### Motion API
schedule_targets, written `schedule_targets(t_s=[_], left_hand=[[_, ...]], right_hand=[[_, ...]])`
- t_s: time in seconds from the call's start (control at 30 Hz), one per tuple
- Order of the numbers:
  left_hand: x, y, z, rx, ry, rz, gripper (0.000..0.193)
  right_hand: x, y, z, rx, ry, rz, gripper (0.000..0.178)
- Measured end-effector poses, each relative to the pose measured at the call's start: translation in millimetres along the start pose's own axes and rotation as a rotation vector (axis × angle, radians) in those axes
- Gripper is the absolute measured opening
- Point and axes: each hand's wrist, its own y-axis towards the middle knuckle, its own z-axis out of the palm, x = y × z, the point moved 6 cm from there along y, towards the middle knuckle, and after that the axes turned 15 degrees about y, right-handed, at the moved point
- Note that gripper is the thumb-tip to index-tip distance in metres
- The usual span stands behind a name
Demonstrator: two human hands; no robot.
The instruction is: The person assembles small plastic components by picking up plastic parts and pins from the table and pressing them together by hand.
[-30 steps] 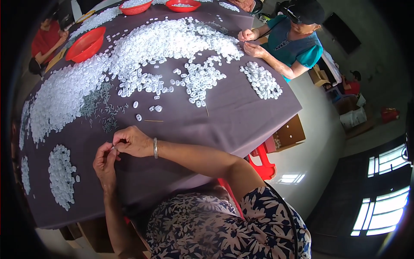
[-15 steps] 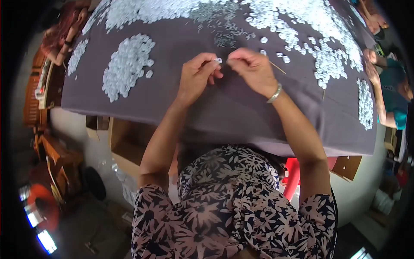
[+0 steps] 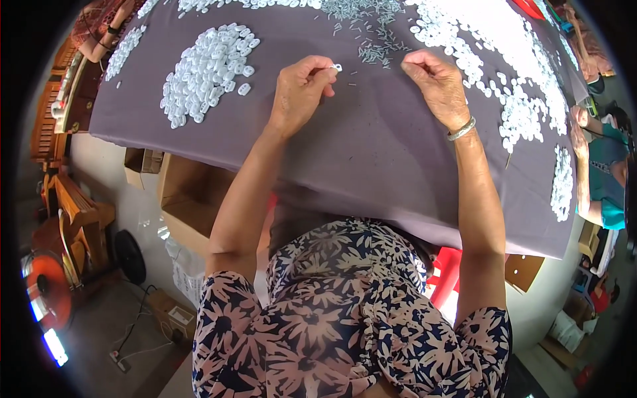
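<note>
My left hand (image 3: 298,93) is pinched shut on a small white plastic piece (image 3: 338,67) with a hole, which juts out past the fingertips. Off to the right, apart from it, my right hand (image 3: 439,87) has its thumb and fingers pressed together. Whatever they grip, if anything, is too small to make out. Between the hands and a little beyond them lies a scatter of thin grey pins (image 3: 378,54). Left of my left hand is a heap of white oval plastic pieces (image 3: 211,69), each with holes.
Larger spreads of white pieces (image 3: 451,40) cover the far and right parts of the dark tablecloth (image 3: 371,152). A smaller pile (image 3: 563,186) lies by the right edge. Other people's arms (image 3: 581,149) rest at the table's sides. A cardboard box (image 3: 192,192) stands below the front edge.
My right hand has moved right, away from my left hand, towards the pins. The left hand still pinches the white piece. The whole view has shifted slightly.
</note>
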Motion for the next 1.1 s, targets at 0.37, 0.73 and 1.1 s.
schedule_targets(t_s=[0.37, 0.73, 1.1], left_hand=[[5.9, 3.0, -0.5, -0.004, -0.060, 0.013, 0.010], [-18.0, -13.3, 27.9, 0.224, 0.031, 0.051, 0.014], [-19.6, -14.5, 40.7, 0.233, 0.182, 0.133, 0.016]], right_hand=[[4.8, 13.1, 78.7, 0.396, -0.371, -0.077, 0.010], [-2.9, -4.4, 33.9, 0.176, 0.293, 0.362, 0.001], [-5.0, -15.2, 38.0, 0.246, 0.351, 0.326, 0.011]])
